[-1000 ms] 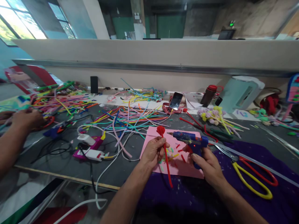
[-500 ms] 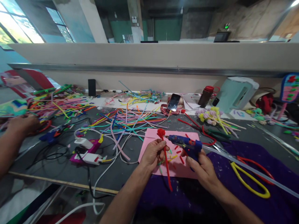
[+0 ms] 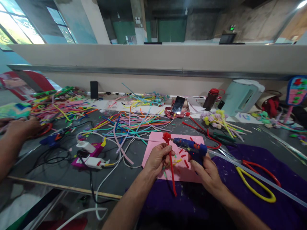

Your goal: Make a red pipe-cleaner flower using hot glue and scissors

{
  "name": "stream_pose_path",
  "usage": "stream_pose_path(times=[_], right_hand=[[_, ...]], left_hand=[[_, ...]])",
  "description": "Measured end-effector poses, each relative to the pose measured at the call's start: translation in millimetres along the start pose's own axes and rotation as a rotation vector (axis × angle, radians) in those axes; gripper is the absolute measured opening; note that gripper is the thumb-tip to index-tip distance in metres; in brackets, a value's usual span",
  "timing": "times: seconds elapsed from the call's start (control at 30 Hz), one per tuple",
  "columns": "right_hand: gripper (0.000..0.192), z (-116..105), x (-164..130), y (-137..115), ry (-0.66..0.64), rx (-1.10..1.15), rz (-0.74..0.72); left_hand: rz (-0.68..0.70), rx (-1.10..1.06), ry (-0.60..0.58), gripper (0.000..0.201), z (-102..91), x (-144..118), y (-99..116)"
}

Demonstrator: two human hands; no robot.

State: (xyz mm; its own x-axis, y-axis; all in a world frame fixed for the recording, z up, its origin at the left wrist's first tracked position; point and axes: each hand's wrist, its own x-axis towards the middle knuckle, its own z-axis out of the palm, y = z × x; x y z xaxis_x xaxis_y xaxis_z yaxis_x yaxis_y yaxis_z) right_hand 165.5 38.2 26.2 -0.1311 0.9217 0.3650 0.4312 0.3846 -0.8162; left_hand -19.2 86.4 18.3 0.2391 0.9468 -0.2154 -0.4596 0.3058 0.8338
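My left hand (image 3: 157, 158) pinches a red pipe cleaner stem (image 3: 173, 177) that hangs down, topped by a red pipe cleaner flower (image 3: 167, 137). Closed around the handle of a blue hot glue gun (image 3: 190, 146) is my right hand (image 3: 207, 171). The gun's metal nozzle points left and meets the right side of the red flower; whether glue is coming out is too small to see. A long clear glue stick (image 3: 257, 176) sticks out of the gun's back. Under both hands lies a pink sheet (image 3: 150, 150) with red, yellow and green snippets.
Scissors with red and yellow handles (image 3: 255, 187) rest on purple cloth at right. Pipe cleaners (image 3: 134, 123) are heaped behind. Left are a power strip (image 3: 92, 158) with cables, another glue gun (image 3: 51, 139) and another person's hand (image 3: 22, 129). A bottle (image 3: 211, 99) and kettle (image 3: 243, 97) stand behind.
The red flower has turned slightly and shifted a little right against the nozzle. My hands have barely moved. At far left, the other person's hands have shifted.
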Motion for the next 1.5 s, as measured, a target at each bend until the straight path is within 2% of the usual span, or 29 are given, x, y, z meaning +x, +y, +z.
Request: stream_pose_path(times=[0.17, 0.47, 0.9, 1.23, 1.33, 1.5], right_hand=[[0.015, 1.1, -0.5, 2.3, 0.022, -0.006, -0.008], [0.022, 0.1, 0.1, 0.6, 0.032, -0.044, -0.023], [0.019, 2.1, -1.5, 5.7, -0.015, -0.077, -0.037], [0.020, 2.2, 0.7, 4.1, -0.004, -0.057, -0.043], [0.020, -0.7, 1.8, 1.4, -0.028, 0.013, -0.001], [0.026, -15.1, 18.6, 13.0, -0.005, 0.241, 0.202]], left_hand=[[-0.020, 0.000, -0.010, 0.025, 0.1, -0.1, 0.0], [-0.005, 0.048, -0.019, 0.027, 0.5, -0.8, 0.5], [0.003, 0.021, 0.001, 0.027, -3.1, -0.1, 1.1], [-0.012, 0.043, -0.004, 0.026, -0.3, -2.0, 2.9], [0.014, 0.052, 0.010, 0.026, -2.3, -1.1, 2.3], [-0.029, 0.070, 0.002, 0.028, -4.2, 1.4, 3.5]])
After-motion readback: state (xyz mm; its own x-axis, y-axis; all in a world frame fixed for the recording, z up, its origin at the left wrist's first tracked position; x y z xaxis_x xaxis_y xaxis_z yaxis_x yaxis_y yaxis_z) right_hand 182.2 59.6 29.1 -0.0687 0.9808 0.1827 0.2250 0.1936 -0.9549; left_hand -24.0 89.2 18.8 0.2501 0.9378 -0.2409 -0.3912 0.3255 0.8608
